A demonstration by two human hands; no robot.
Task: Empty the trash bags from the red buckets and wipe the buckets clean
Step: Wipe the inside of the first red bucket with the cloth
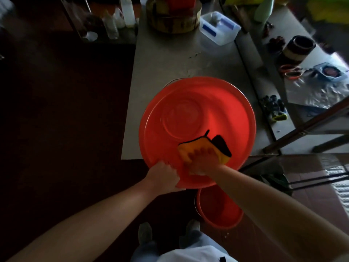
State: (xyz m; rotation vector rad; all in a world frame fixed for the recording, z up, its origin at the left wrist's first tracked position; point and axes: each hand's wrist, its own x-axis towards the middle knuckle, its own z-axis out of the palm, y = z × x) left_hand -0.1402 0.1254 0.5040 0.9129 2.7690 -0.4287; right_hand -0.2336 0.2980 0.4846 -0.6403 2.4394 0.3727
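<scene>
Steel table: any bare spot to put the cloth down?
There is a bare stretch of the steel table between the red bucket and the wooden block and clear box. Left of the bucket there is only a sliver. The table to the right is crowded with gloves, scissors and a tin.

- The bucket (188,103) sat at the near edge of the table (160,59).
- My left hand (162,174) held its near rim; my right hand (202,161) pressed a cloth (190,146) inside.
- A second bucket (219,210) stood on the floor below.

No text, label, brand, number or sign is legible on anything in view.
</scene>
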